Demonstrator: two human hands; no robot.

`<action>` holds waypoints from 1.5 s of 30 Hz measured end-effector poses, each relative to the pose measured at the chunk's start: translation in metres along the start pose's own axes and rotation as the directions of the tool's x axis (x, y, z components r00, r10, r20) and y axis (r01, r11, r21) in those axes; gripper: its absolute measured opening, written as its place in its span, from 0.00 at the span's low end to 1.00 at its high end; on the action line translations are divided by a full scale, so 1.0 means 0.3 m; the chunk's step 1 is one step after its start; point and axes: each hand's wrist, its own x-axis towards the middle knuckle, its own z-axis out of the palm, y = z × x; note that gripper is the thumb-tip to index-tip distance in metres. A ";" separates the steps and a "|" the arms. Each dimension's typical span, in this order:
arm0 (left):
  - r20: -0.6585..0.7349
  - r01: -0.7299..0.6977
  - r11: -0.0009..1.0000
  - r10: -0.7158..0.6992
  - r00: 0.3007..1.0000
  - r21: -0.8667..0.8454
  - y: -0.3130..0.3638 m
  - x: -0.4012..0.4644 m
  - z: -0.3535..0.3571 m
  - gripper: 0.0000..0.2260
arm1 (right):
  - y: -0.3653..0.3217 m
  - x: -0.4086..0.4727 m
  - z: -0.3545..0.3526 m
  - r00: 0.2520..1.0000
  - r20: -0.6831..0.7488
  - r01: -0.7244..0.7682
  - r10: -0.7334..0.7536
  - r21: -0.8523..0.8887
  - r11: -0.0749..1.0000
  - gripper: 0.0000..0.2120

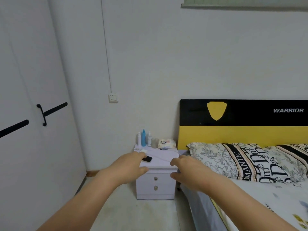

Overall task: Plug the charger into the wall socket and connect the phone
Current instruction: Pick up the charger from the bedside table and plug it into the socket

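Note:
A white charger block (144, 150) lies on the white nightstand (156, 180), its thin white cable (164, 158) trailing right across the top. A black phone (147, 159) lies flat just in front of the charger. My left hand (131, 165) reaches out over the nightstand's left side, fingers spread, partly covering the phone; it holds nothing. My right hand (185, 170) hovers near the nightstand's right front corner, fingers apart and empty. The white wall socket (113, 97) sits on the wall above and left of the nightstand, with nothing plugged in.
Several bottles (143, 138) and a pack of wipes (166, 143) stand at the back of the nightstand. A bed with a patterned pillow (241, 162) and a black and yellow headboard (241, 122) fills the right. A white wardrobe (33, 114) lines the left.

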 end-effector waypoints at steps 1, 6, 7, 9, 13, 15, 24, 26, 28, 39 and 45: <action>0.006 -0.001 1.000 0.001 1.000 0.000 -0.027 0.072 -0.009 0.23 | 0.012 0.073 -0.005 1.000 -0.001 -0.001 0.001 0.003 1.000 0.19; 0.012 -0.003 1.000 0.003 1.000 -0.011 -0.039 0.158 -0.017 0.22 | 0.037 0.163 -0.016 1.000 0.004 -0.001 0.001 0.003 1.000 0.20; 0.015 -0.003 1.000 0.004 1.000 -0.014 -0.043 0.161 -0.010 0.21 | 0.037 0.167 -0.009 1.000 0.005 0.005 -0.005 0.004 1.000 0.20; 0.005 -0.008 1.000 0.008 1.000 -0.016 -0.054 0.166 -0.003 0.20 | 0.039 0.177 -0.003 1.000 -0.005 0.020 -0.020 0.002 1.000 0.20; -0.012 0.024 0.999 -0.024 1.000 -0.033 -0.054 0.306 -0.014 0.22 | 0.126 0.305 -0.020 0.999 -0.019 0.029 -0.029 0.011 1.000 0.20; -0.020 0.030 0.999 -0.031 0.999 -0.034 -0.042 0.390 -0.023 0.23 | 0.185 0.377 -0.035 0.999 -0.020 0.040 -0.040 0.007 0.999 0.20; -0.021 0.087 0.994 -0.088 0.996 -0.065 -0.029 0.673 -0.012 0.22 | 0.370 0.648 -0.069 0.997 -0.003 0.083 -0.083 -0.037 0.996 0.21; -0.009 0.106 0.992 -0.107 0.994 -0.061 -0.050 0.713 -0.003 0.22 | 0.380 0.700 -0.059 0.996 0.014 0.094 -0.093 -0.039 0.995 0.21; -0.005 0.120 0.992 -0.121 0.993 -0.043 -0.080 0.755 -0.002 0.22 | 0.382 0.750 -0.047 0.995 0.032 0.101 -0.100 -0.033 0.994 0.21; 0.026 0.108 0.993 -0.108 0.994 -0.035 -0.332 1.024 -0.064 0.22 | 0.319 1.106 -0.019 0.996 0.024 0.091 -0.092 0.020 0.996 0.17; 0.061 0.093 0.995 -0.091 0.994 -0.032 -0.471 1.171 -0.096 0.22 | 0.270 1.294 -0.015 0.998 0.033 0.051 -0.052 0.032 0.998 0.17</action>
